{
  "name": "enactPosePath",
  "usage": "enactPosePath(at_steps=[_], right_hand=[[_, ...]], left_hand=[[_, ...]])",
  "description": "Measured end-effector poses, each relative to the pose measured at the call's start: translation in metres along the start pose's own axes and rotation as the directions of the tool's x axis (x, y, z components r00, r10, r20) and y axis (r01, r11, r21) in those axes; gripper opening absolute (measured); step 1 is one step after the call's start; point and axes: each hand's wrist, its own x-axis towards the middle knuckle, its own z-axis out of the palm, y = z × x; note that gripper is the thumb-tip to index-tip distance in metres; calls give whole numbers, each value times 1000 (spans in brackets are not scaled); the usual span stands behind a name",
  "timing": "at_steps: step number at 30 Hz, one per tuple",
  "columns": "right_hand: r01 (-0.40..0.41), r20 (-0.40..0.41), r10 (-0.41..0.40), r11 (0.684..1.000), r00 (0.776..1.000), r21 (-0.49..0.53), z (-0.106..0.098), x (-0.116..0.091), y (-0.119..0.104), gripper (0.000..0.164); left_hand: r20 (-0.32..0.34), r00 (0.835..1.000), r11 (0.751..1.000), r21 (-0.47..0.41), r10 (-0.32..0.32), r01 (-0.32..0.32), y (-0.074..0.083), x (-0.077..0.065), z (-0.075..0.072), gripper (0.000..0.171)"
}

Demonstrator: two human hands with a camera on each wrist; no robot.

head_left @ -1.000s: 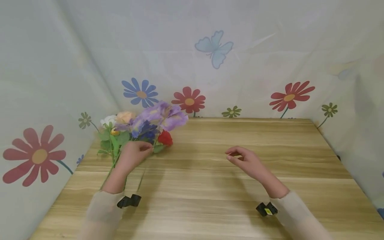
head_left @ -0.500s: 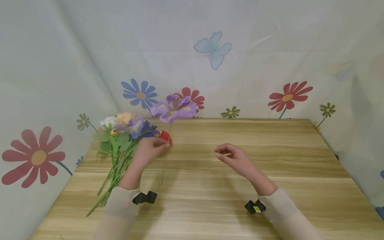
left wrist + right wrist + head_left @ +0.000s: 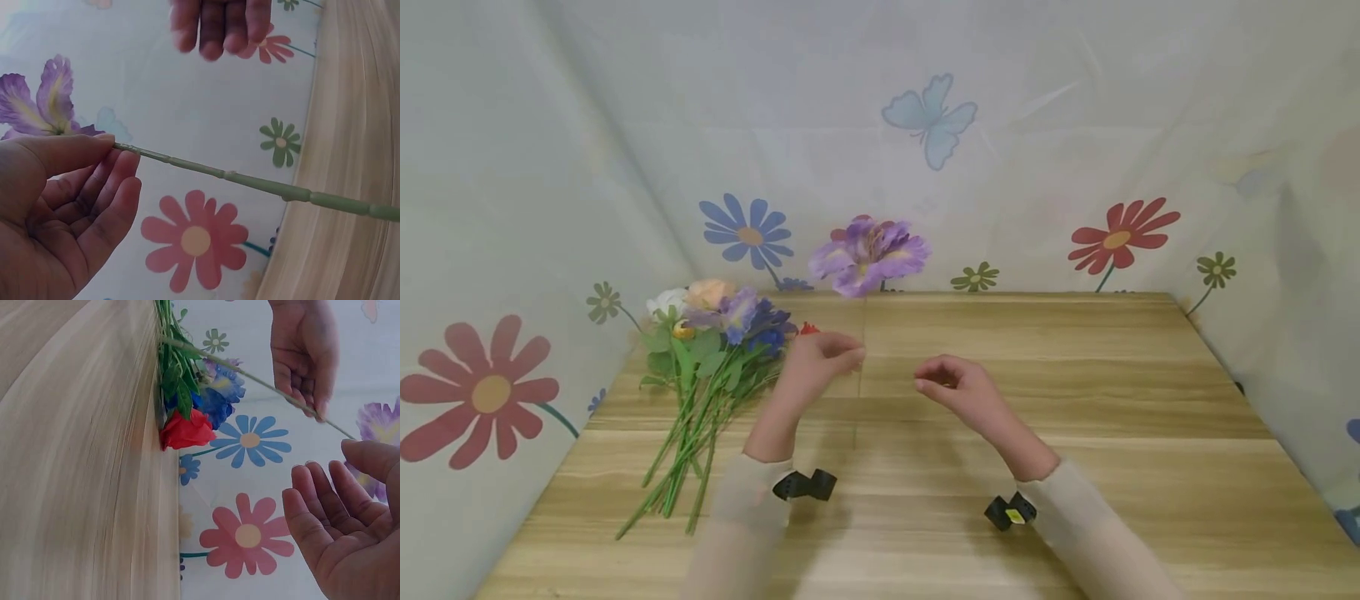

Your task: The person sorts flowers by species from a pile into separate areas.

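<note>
In the head view my left hand holds a purple iris upright over the table, its bloom against the back curtain. The left wrist view shows thumb and forefinger pinching the thin green stem below the bloom. My right hand hovers to the right of the stem, fingers loosely bent, holding nothing. From the right wrist view, its thumb and fingers are spread apart, with the stem crossing behind the thumb tip. To the left lies a bunch of flowers with green stems, including a blue flower and a red rose.
White, peach and purple blooms lie in the same bunch, near the back left of the wooden table. A white curtain printed with flowers and a butterfly stands around the table's back and sides.
My left hand has lifted the purple iris out of the bunch and carried it right, turning it upright. The right hand has moved left, closer to it.
</note>
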Motion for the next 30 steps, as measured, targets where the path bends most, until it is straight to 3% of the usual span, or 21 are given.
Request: enactPosePath(at_steps=[14,30], right_hand=[[-37,-9,39,984,999,175,12,11,1,30],[-13,21,10,986,1000,164,16,11,6,26]], left_hand=[[13,1000,993,-116,-1,3,9,7,32,22],[35,999,991,-132,-28,32,13,8,49,24]])
